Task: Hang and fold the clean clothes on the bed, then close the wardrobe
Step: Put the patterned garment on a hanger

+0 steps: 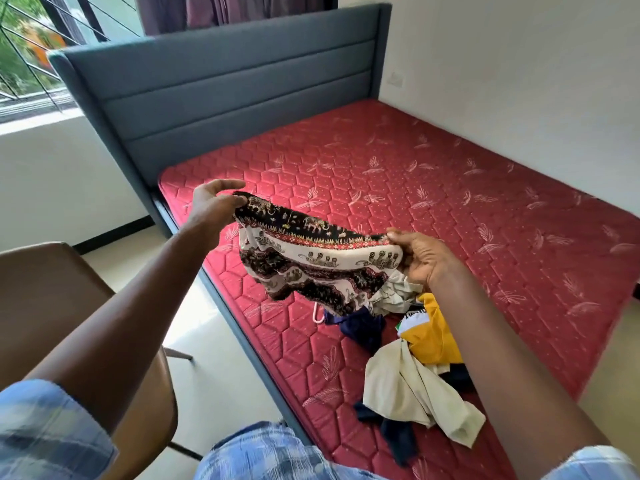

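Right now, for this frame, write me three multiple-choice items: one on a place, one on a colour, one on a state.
1. Where does the pile of loose clothes lie?
A. On the near end of the mattress
B. On the chair
C. On the floor

2. What colour is the headboard?
A. White
B. Grey-blue
C. Brown

3. How is the elephant-print garment placed?
A. Lying flat
B. Hung on a hanger
C. Held up at both ends

Answers:
1 A: the heap rests on the red quilting near the person.
2 B: its padded panels are grey-blue.
3 C: the left hand and the right hand each pinch an end, above the mattress.
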The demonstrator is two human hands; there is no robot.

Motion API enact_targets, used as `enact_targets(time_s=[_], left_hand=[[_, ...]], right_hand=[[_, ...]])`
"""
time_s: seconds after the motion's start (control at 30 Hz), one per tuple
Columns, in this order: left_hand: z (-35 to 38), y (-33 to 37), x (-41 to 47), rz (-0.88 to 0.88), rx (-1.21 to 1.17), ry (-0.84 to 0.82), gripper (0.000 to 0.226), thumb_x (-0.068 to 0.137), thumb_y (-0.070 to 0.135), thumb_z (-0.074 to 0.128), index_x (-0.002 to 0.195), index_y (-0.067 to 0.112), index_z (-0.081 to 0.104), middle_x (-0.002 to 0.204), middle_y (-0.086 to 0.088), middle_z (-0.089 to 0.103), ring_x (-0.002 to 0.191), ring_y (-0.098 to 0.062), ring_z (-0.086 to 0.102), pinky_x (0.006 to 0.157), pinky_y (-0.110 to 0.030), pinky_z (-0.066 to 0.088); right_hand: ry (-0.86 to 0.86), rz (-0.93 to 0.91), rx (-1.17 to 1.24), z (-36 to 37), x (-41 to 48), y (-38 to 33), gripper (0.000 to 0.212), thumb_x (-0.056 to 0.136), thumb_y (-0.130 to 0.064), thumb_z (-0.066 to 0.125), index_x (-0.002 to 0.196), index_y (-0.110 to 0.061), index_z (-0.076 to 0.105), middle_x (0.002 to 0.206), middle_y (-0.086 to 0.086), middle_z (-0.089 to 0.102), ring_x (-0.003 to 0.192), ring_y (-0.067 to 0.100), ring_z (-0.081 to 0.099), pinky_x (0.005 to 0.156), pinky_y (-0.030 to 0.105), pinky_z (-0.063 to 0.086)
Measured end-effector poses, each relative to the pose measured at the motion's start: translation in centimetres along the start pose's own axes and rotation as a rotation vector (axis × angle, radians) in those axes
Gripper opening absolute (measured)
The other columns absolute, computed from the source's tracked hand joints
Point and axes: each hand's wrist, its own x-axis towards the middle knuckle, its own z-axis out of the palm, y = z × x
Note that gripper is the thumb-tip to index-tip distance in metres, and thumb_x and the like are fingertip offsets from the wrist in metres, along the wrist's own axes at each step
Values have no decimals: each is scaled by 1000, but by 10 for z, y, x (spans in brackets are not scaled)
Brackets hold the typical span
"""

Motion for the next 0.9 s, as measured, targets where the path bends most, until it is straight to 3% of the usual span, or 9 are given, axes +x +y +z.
enact_targets(time_s=[0.07, 0.17, 0.27, 0.37, 0.43, 0.5, 0.63, 0.77, 0.9], left_hand=[[3, 0, -4, 20, -27, 20, 29, 91, -10, 63, 99, 16, 73, 106, -12, 72, 84, -16, 72, 67, -24, 61], [2, -9, -3, -5, -22, -24, 30, 89, -12, 66, 101, 15, 73, 109, -14, 73, 90, -21, 73, 85, -34, 63], [1, -12, -2, 5, -30, -84, 37, 87, -16, 66, 108, 13, 72, 109, -15, 72, 93, -22, 73, 88, -34, 62], [5, -10, -3, 38, -18, -127, 40, 88, -18, 62, 113, 12, 72, 107, -13, 71, 97, -23, 70, 92, -36, 61], [7, -9, -4, 52, -17, -139, 38, 89, -16, 63, 114, 10, 72, 109, -14, 71, 98, -22, 71, 91, -36, 61], [9, -7, -5, 70, 7, -144, 33, 90, -12, 66, 114, 10, 72, 108, -14, 71, 93, -20, 71, 86, -34, 62], [6, -8, -3, 137, 187, -106, 28, 91, -3, 72, 115, 11, 72, 102, -11, 72, 83, -15, 71, 68, -20, 58], [-6, -20, 1, 155, 382, -34, 39, 90, 6, 78, 125, 18, 67, 97, -7, 73, 83, -14, 73, 68, -22, 56], [-10, -28, -3, 169, 485, 27, 31, 92, 12, 78, 121, 20, 69, 96, -2, 73, 79, -6, 69, 62, -15, 52]], right_hand=[[0, -33, 104, 0, 1, -1, 17, 93, 0, 66, 95, -15, 73, 92, 8, 71, 85, 22, 67, 62, 35, 59], [-14, -27, 148, -2, 0, 1, 23, 93, 5, 62, 94, -15, 73, 94, 9, 72, 89, 23, 69, 73, 37, 57], [-15, -4, 50, -4, -3, 8, 21, 92, 5, 61, 92, -14, 71, 89, 8, 71, 81, 21, 67, 69, 34, 57], [-46, 85, -113, -3, -5, 25, 8, 91, -2, 68, 91, -11, 68, 89, 11, 70, 78, 25, 68, 53, 32, 59], [-55, 135, -238, -1, -2, 38, 8, 93, -5, 70, 89, -12, 68, 103, 12, 67, 95, 31, 67, 52, 37, 61], [-50, 166, -287, -1, 4, 51, 12, 95, -4, 69, 93, -16, 71, 118, 10, 65, 109, 33, 63, 68, 40, 62], [-1, 148, -26, -2, 13, 64, 23, 100, 1, 57, 95, -17, 71, 94, 8, 69, 77, 24, 66, 56, 33, 60], [126, 7, 154, -3, 19, 69, 25, 95, 4, 61, 91, -18, 73, 89, 8, 70, 71, 19, 67, 69, 37, 57], [191, -183, 88, -4, 12, 62, 22, 88, 7, 69, 94, -13, 76, 89, 9, 75, 72, 19, 70, 66, 32, 60]])
